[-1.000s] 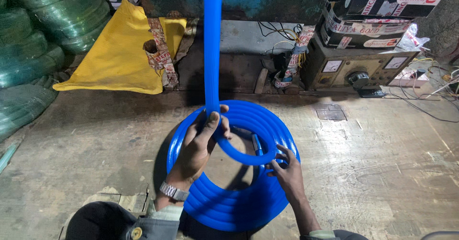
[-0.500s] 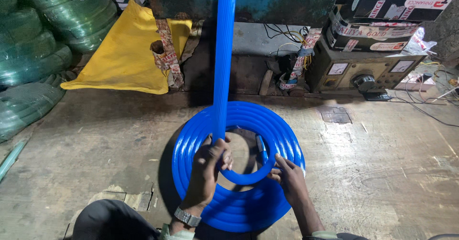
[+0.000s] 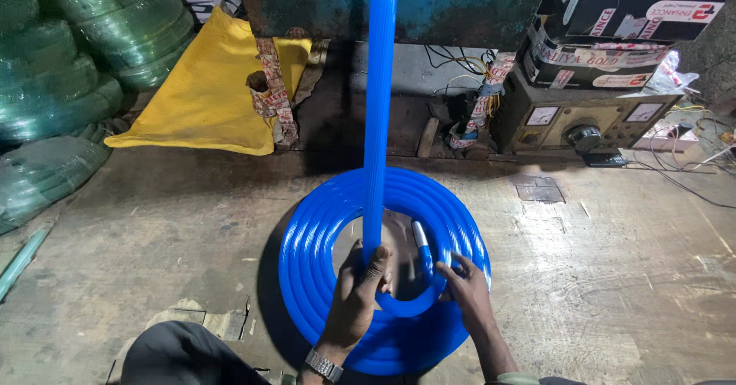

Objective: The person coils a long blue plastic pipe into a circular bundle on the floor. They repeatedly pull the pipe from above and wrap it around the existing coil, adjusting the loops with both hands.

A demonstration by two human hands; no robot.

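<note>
Floor (image 3: 192, 262) lay bare around the coil (image 3: 307, 278); my left hand (image 3: 360, 293) gripped the hose (image 3: 379, 124) (right hand (image 3: 464, 289) spread open on the coil's inner edge).

You have one view only: the head camera sits above your hands and faces steeply down and forward. It frames the floor (image 3: 153, 262) at close range, with the machine base (image 3: 460, 9) along the top edge.
</note>
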